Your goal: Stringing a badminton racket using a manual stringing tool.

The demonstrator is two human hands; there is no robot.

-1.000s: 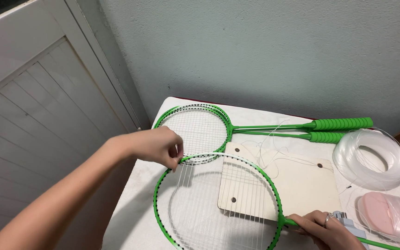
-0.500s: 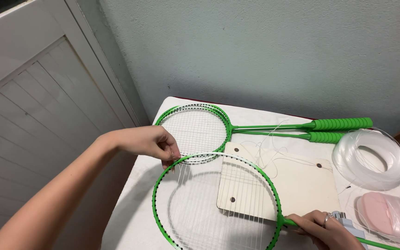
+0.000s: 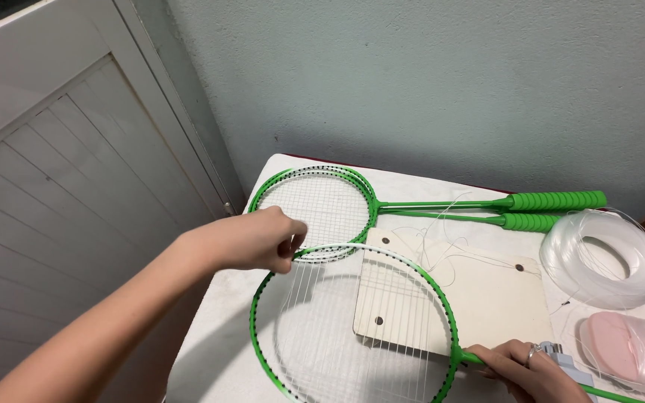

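I keep the half-strung green racket flat on the white worktop, over the pale board. My right hand clamps its throat to steady it; my left hand pinches what looks like clear string at the frame's top.

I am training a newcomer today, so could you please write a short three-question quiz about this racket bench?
1. True or false: the left hand pinches the top rim of the half-strung green badminton racket.
2. Which hand grips that racket where the frame meets the shaft?
3. The coil of clear string lies: A) left of the pale wooden board; B) right of it; C) on the fully strung green rackets.

Key: 1 true; 2 the right hand; 3 B.
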